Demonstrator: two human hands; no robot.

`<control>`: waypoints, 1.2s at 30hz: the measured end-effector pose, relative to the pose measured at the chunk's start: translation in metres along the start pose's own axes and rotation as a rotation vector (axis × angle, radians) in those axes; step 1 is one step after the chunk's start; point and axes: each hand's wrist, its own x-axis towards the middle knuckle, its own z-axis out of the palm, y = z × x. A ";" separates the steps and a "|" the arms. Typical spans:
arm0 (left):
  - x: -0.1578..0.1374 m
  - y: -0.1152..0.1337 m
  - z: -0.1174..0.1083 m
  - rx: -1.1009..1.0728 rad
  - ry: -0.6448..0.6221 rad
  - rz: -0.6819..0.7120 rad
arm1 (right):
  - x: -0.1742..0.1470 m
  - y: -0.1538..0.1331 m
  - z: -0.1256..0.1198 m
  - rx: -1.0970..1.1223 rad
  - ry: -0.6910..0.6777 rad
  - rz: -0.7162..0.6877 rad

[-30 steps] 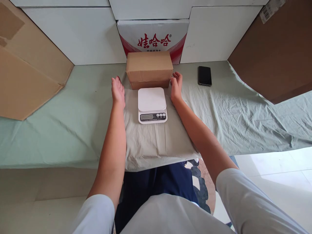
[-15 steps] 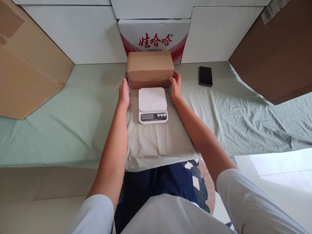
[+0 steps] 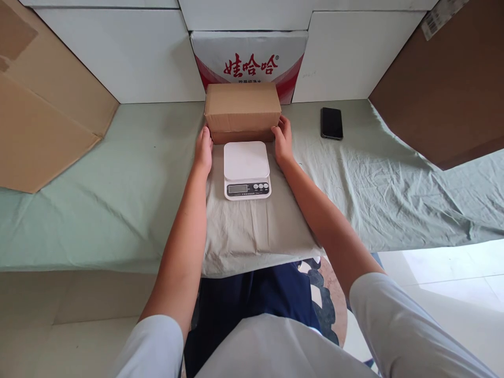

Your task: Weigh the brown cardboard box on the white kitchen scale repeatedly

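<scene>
A closed brown cardboard box [image 3: 243,100] rests on the cloth just behind a white kitchen scale [image 3: 247,161]. My left hand [image 3: 203,148] presses against the box's lower left side, its thumb up and its other fingers partly hidden. At the lower right side, my right hand [image 3: 283,139] grips the corner with the thumb on the front face and the fingers curled along the side. The scale lies between my wrists with its display and buttons facing me. Its platform carries nothing, and its display looks blank.
A black phone [image 3: 332,123] lies on the green cloth [image 3: 157,184] to the right. Large cardboard sheets or boxes stand at the left [image 3: 51,105] and right [image 3: 444,89]. Behind the box is a white-and-red printed carton [image 3: 249,44], flanked by white panels [image 3: 118,52].
My left hand has moved slightly right, closing in against the box's side. My right thumb has shifted a little left onto the front face. The box and the scale have stayed in place.
</scene>
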 end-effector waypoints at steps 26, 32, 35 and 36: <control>0.007 -0.016 -0.010 0.022 -0.037 0.099 | -0.005 -0.006 0.000 -0.137 -0.117 -0.006; 0.001 0.014 -0.009 0.046 -0.034 0.200 | -0.014 -0.030 0.008 -0.107 -0.134 -0.110; -0.022 0.042 -0.015 0.073 -0.084 0.262 | -0.025 -0.064 0.004 -0.111 -0.172 -0.183; -0.035 0.051 -0.018 0.083 -0.109 0.280 | -0.032 -0.076 0.000 -0.113 -0.184 -0.209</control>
